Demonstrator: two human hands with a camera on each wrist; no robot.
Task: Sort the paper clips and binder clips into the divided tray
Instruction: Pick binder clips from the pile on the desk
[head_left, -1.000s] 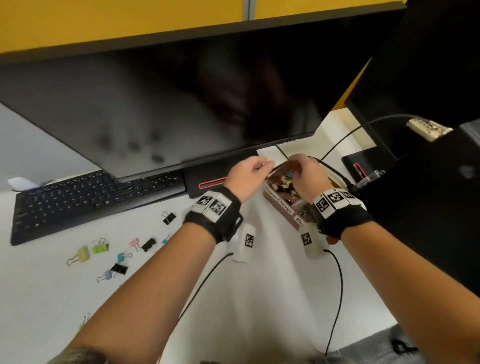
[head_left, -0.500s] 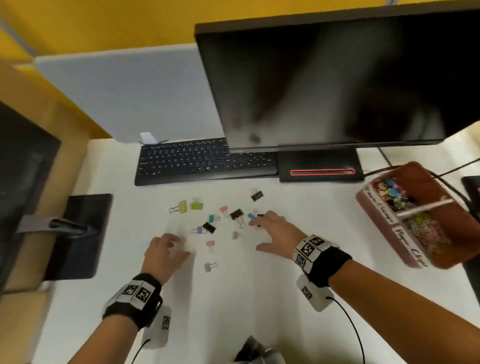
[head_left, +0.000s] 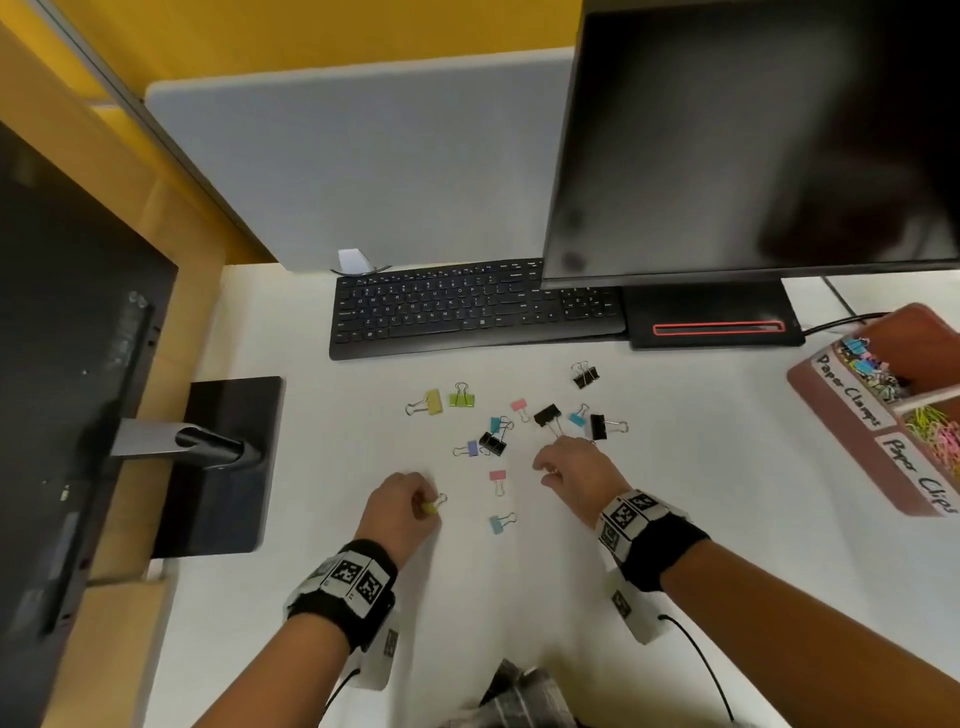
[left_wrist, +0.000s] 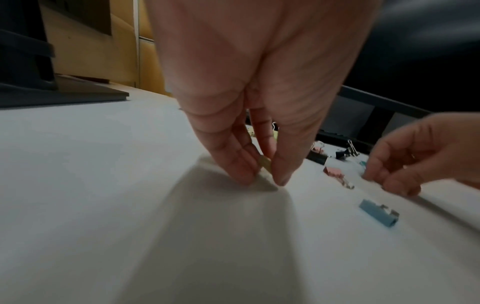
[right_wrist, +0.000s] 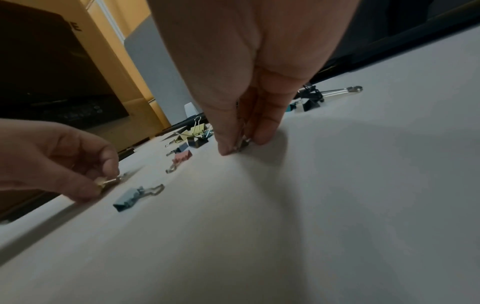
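The divided tray (head_left: 831, 395) at the right carries two white handwritten labels on its front wall. The farther label (head_left: 848, 391) reads "Paper Clamps". The nearer label (head_left: 922, 475) reads "Paper Clips". The keyboard (head_left: 467, 312) has white key legends, too small to read. Black-and-white square marker codes sit on both wristbands.

**Clips loose, tray part-filled**

A yellow clip (head_left: 432, 506) sits pinched between left fingertips (left_wrist: 241, 174) on the desk; a small clip (right_wrist: 242, 144) – colour unclear – sits between right fingertips (right_wrist: 226, 148). Pink clip (head_left: 497, 478) and blue clip (head_left: 500, 523) lie between both. Beyond the right fingers lies the tray (head_left: 831, 395) – two compartments, both holding clips.
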